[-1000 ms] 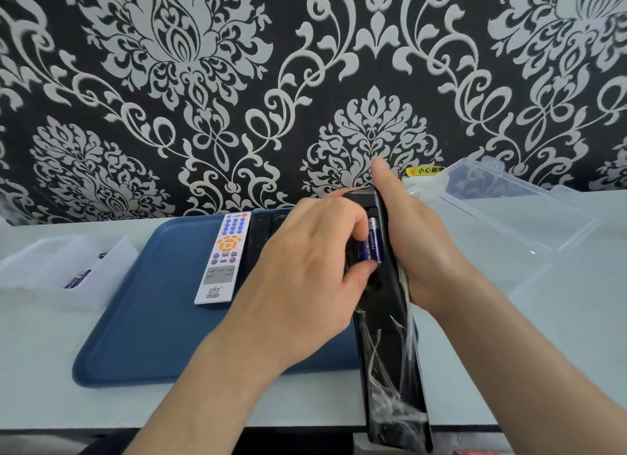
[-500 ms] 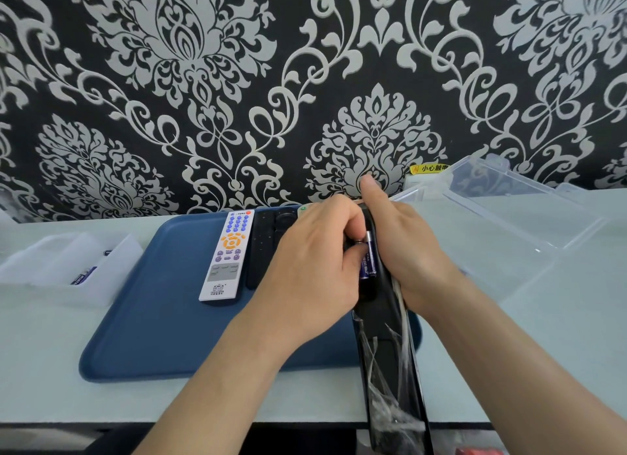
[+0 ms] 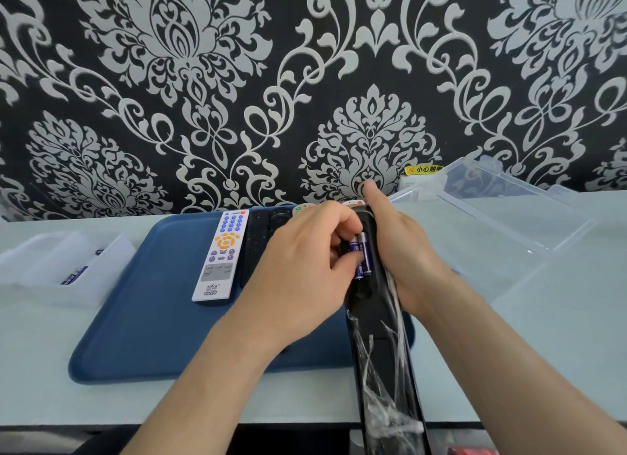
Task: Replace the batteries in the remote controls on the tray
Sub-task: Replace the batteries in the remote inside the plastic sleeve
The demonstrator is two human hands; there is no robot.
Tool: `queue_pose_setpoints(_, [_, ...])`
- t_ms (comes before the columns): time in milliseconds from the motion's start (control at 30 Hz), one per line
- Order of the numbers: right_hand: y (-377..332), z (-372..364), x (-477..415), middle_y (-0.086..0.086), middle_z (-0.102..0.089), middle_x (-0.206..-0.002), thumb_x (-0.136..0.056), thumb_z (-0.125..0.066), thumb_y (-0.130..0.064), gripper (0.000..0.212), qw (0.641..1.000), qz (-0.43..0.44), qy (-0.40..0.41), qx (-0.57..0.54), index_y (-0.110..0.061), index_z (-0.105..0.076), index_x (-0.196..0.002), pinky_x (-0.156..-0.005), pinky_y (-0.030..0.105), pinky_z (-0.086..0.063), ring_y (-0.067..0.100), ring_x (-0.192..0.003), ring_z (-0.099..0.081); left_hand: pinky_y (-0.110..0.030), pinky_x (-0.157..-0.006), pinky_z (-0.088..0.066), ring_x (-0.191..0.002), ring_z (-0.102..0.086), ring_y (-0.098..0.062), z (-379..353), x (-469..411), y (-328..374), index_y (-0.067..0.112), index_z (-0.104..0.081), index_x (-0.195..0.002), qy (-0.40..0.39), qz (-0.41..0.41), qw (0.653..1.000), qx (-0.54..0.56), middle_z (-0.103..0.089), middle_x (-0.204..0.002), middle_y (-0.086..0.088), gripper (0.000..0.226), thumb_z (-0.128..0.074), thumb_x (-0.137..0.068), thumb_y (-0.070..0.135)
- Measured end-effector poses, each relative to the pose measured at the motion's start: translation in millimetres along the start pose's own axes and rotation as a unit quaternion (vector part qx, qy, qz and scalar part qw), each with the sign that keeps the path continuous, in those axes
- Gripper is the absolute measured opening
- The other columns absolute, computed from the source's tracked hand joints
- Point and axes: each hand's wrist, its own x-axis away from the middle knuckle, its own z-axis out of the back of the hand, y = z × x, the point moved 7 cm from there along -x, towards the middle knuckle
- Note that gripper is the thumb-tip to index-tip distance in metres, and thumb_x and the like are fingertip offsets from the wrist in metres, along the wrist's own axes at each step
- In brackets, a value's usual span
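A long black remote (image 3: 381, 346), wrapped in clear plastic film, lies back-up over the right edge of the blue tray (image 3: 142, 319). My right hand (image 3: 407, 251) grips its far half, index finger stretched along the top. Two blue batteries (image 3: 362, 256) sit in the open compartment. My left hand (image 3: 305, 268) pinches the left battery between thumb and fingertips. A white remote (image 3: 222, 254) with blue and orange buttons lies on the tray, and a black remote (image 3: 261, 241) lies beside it, partly hidden by my left hand.
A white divided box (image 3: 51, 264) with a battery inside stands left of the tray. A clear plastic box (image 3: 492, 224) with its lid open stands at the right against the patterned wall. The table's front edge runs near the bottom of the view.
My hands and the black remote have shifted slightly away from me. A second blue battery now shows beside the first, under my left fingertips.
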Motion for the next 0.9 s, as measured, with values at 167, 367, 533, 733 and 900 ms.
queue_pose_setpoints(167, [1, 0, -3, 0.006, -0.069, -0.066, -0.095, -0.045, -0.061, 0.064, 0.999, -0.013, -0.019, -0.027, -0.018, -0.074, -0.058, -0.076, 0.043, -0.059, 0.024, -0.069, -0.069, -0.009, -0.075, -0.039, -0.085, -0.050, 0.001, 3, 1, 6, 0.029, -0.052, -0.100, -0.033, -0.001, 0.999, 0.011, -0.052, -0.090, 0.021, 0.039, -0.076, -0.072, 0.018])
queue_pose_setpoints(367, [0, -1, 2, 0.003, -0.064, -0.056, -0.098, -0.043, -0.056, 0.060, 0.999, -0.012, -0.020, -0.021, -0.009, -0.067, -0.072, -0.049, 0.027, -0.053, 0.016, -0.053, -0.064, -0.022, -0.073, -0.047, -0.079, -0.048, -0.002, 1, 3, 16, 0.023, -0.051, -0.101, -0.029, -0.054, 0.997, -0.047, -0.053, -0.091, 0.017, 0.039, -0.074, -0.069, 0.018])
queue_pose_setpoints(533, [0, -6, 5, 0.004, -0.062, -0.052, -0.101, -0.043, -0.050, 0.055, 0.998, -0.009, -0.034, -0.044, -0.006, -0.063, -0.075, -0.043, 0.025, -0.050, 0.016, -0.047, -0.062, -0.026, -0.069, -0.047, -0.077, -0.051, -0.006, 3, 3, 14, 0.022, -0.052, -0.098, -0.024, -0.046, 0.997, -0.050, -0.055, -0.089, 0.015, 0.038, -0.076, -0.069, 0.018])
queue_pose_setpoints(733, [0, -2, 2, 0.000, -0.067, -0.059, -0.101, -0.043, -0.051, 0.058, 1.000, 0.021, -0.004, -0.002, -0.015, -0.069, -0.062, -0.063, 0.030, -0.054, 0.014, -0.059, -0.065, -0.020, -0.067, -0.041, -0.074, -0.055, -0.008, 3, 3, 12, 0.024, -0.050, -0.093, -0.011, -0.026, 0.998, -0.054, -0.060, -0.087, 0.012, 0.029, -0.072, -0.075, 0.020])
queue_pose_setpoints(900, [2, -7, 4, -0.008, -0.064, -0.053, -0.103, -0.037, -0.047, 0.067, 0.998, 0.047, -0.004, 0.045, -0.025, -0.068, -0.048, -0.059, 0.026, -0.048, 0.004, -0.052, -0.060, -0.009, -0.061, -0.039, -0.072, -0.056, -0.008, 0, 0, 2, 0.022, -0.049, -0.086, -0.001, 0.020, 0.999, 0.033, -0.060, -0.079, 0.010, 0.026, -0.070, -0.078, 0.009])
